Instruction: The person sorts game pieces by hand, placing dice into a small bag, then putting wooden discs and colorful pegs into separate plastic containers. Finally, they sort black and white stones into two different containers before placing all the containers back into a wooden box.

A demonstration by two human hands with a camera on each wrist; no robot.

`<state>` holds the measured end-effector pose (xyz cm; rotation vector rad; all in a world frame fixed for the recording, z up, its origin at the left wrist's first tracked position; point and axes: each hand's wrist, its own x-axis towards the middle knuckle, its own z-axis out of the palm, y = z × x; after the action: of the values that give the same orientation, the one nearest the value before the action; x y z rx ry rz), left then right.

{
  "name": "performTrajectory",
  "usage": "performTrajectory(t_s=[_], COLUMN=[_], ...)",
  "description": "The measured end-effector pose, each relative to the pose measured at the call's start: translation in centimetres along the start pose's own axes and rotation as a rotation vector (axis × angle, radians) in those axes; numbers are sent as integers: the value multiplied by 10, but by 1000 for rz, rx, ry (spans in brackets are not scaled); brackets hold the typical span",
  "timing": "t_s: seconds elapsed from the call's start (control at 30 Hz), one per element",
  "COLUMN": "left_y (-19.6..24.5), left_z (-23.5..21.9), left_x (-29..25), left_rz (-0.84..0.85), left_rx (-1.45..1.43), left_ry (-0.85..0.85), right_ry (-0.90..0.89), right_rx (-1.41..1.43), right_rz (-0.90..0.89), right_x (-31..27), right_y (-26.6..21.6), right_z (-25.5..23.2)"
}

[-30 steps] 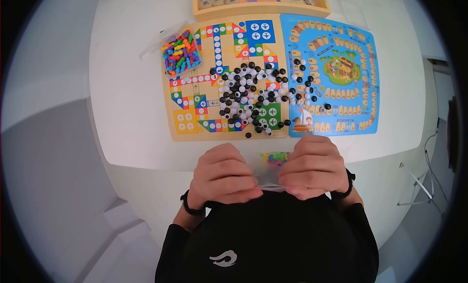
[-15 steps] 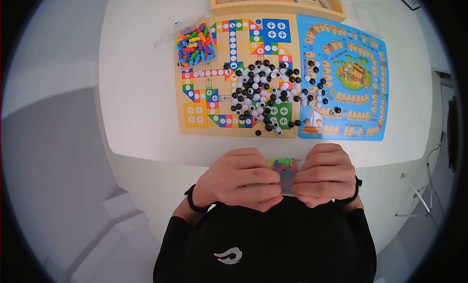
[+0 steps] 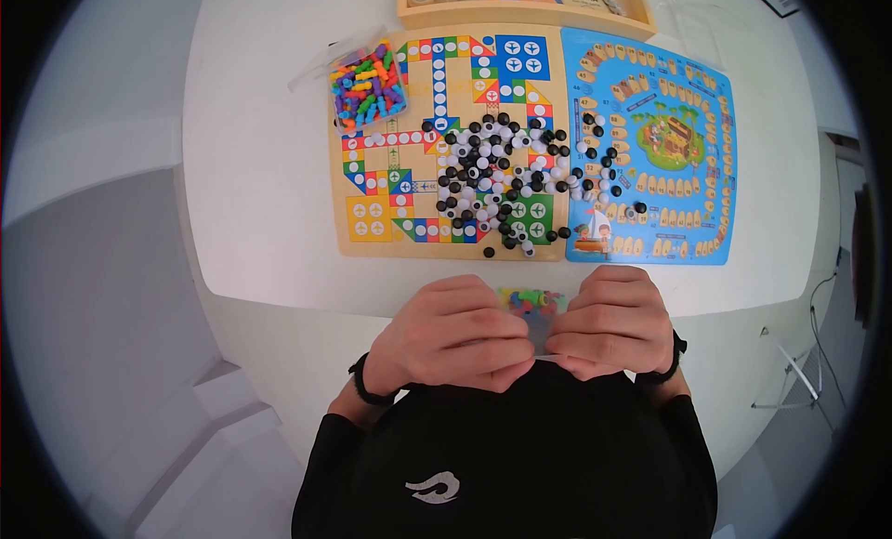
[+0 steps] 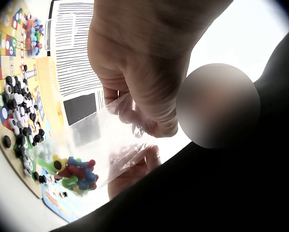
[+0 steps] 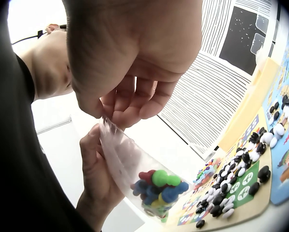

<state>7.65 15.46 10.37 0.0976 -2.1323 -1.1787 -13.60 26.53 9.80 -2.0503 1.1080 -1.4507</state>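
Observation:
A clear plastic bag (image 4: pixel 103 140) with small coloured pieces (image 4: pixel 77 174) at its far end is held between both hands at the table's near edge. The left hand (image 3: pixel 460 335) pinches one side of the bag's near end with curled fingers. On the other side the right hand (image 3: pixel 613 323) pinches it, thumb against fingers, as the right wrist view shows at the bag's corner (image 5: pixel 108 126). In that view the pieces (image 5: pixel 159 188) lie bunched at the bottom of the bag. Whether the bag's mouth is sealed cannot be told.
Black and white round pieces (image 3: pixel 489 172) lie scattered over a wooden game board (image 3: pixel 372 251) and partly over a blue board (image 3: pixel 697 246). A clear box of coloured pegs (image 3: pixel 369 85) stands at the board's left corner. A wooden tray (image 3: pixel 520 17) stands at the back.
Compared with one second ago, the boards appear further right in the head view. Both hands still hold the bag, with slightly shifted fingers, and its coloured end has risen slightly since the middle frame.

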Motion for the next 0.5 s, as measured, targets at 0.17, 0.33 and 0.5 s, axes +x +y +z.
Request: performTrajectory(t_s=[0.17,0.33,0.5], left_y=[-1,-2,-1], left_z=[1,0,0], left_x=[0,1,2], left_rz=[-20,-20,-17], left_rx=[-8,-15,-17], left_ry=[3,-27,-41], right_ry=[8,39,54], right_rx=[6,4,13], right_rz=[-10,-34,-58], right_x=[1,1,1], right_y=[-2,-1,0], right_z=[1,3,3])
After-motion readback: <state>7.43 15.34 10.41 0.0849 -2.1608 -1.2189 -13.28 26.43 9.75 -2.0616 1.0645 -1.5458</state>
